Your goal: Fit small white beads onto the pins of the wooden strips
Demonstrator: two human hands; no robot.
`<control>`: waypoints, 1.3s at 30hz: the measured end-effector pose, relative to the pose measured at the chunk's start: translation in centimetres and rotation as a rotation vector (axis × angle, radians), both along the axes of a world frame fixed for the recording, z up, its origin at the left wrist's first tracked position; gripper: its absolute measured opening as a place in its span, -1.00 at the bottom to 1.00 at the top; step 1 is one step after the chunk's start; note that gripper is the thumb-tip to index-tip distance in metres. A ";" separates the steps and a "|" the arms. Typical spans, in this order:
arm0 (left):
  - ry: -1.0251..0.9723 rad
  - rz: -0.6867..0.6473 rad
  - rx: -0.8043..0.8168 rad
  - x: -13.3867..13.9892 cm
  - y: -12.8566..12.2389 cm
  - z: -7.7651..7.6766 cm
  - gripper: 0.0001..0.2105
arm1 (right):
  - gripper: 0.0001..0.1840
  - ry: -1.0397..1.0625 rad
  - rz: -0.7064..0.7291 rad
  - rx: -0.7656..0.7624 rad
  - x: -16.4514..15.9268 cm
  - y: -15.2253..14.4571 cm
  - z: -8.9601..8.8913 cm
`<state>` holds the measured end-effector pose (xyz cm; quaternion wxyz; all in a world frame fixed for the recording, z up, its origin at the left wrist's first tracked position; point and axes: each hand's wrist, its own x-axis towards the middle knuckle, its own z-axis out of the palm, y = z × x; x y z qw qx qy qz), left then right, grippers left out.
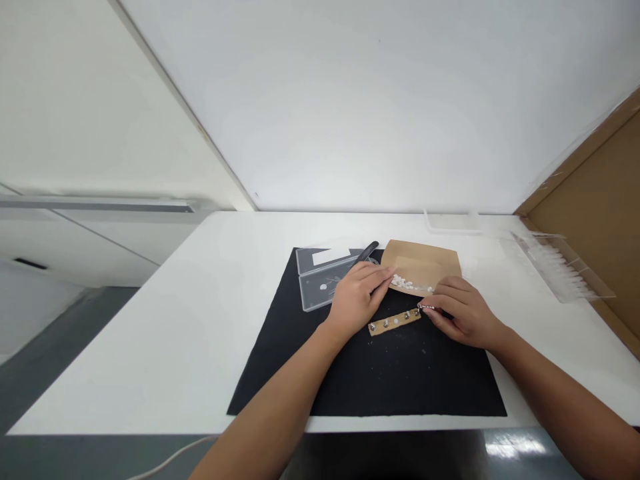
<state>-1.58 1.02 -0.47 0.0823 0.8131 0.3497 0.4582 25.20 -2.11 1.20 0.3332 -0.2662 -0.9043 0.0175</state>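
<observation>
Over the left edge of a brown paper tray (423, 261), my left hand (357, 298) has its thumb and fingers drawn together; what they pinch, if anything, is hidden. Small white pieces (403, 283) lie along the tray's near side. My right hand (460, 312) pinches a thin, speckled dark-and-light piece (427, 307) between thumb and forefinger. Its tip is close to the right end of a narrow tan strip (395, 323), which carries several small round metallic bits and a white dot. The strip lies on a black mat (400, 380), below and between my hands.
A clear hinged plastic case (316, 293) lies open left of my left hand, with a black handle (369, 251) behind. Clear plastic trays (453, 223) stand at the back right, near a clear box of white parts (560, 267). A cardboard panel (595, 207) borders the white table (165, 333).
</observation>
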 end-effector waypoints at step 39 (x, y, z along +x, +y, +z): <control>-0.087 -0.394 -0.043 1.0 -1.5 1.0 -0.91 | -0.82 -0.024 -0.017 0.070 0.0 0.0 -0.6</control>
